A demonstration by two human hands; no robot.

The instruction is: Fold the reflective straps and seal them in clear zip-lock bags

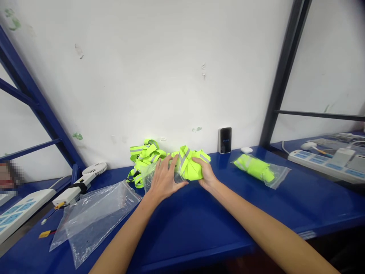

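Note:
My right hand (207, 173) is wrapped round a folded bundle of neon-yellow reflective straps (189, 163) with grey stripes, held above the blue table. On its left side, my left hand (165, 177) has its fingers curved over a clear plastic bag (146, 177), the thumb stretched toward the bundle. Part of the bag shows between this hand and the bundle; how far the bundle sits inside it I cannot tell. Behind my left hand lies a loose heap of the same reflective straps (142, 158) with black buckles.
Flat clear zip bags (99, 213) lie at the left, beside a small white fan (95, 168) and a power strip (25, 209). A bagged yellow bundle (253, 167) rests at the right. A phone-like device (225, 140) leans on the wall near a white oval object (246, 150).

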